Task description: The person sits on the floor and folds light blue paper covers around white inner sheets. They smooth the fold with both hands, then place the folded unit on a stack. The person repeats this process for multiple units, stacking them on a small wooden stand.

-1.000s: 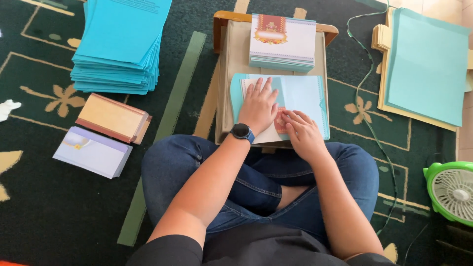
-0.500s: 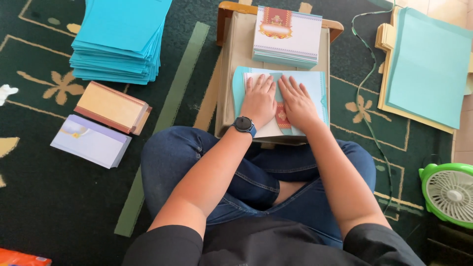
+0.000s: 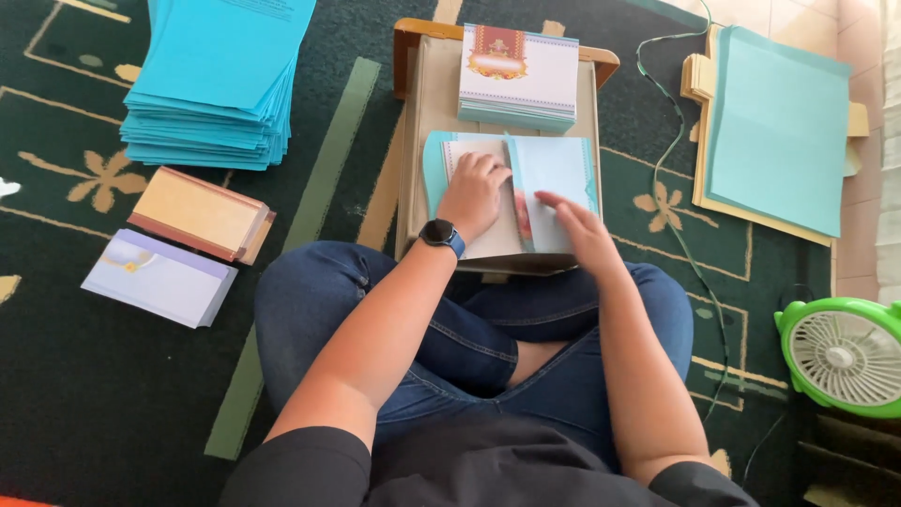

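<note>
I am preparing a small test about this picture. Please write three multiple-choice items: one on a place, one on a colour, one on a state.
1. Where is the fan?
A. at the person's right
B. on the box
C. beside the blue stack

2. What colour is its frame?
A. red
B. green
C. grey

3. How is the left hand?
A. lifted in air
B. holding a pen
C. pressed flat on the card

Key: 1 A, it stands at the right edge; 2 B, bright green rim; 3 C, palm lies on the paper beside the right hand.

Blue card [image 3: 554, 183]: pale, scalloped edge, lying flat on low wooden board [image 3: 427, 122], half-folded over white insert [image 3: 465, 155]. Left half under a palm, right flap pressed by fingertips.
</note>
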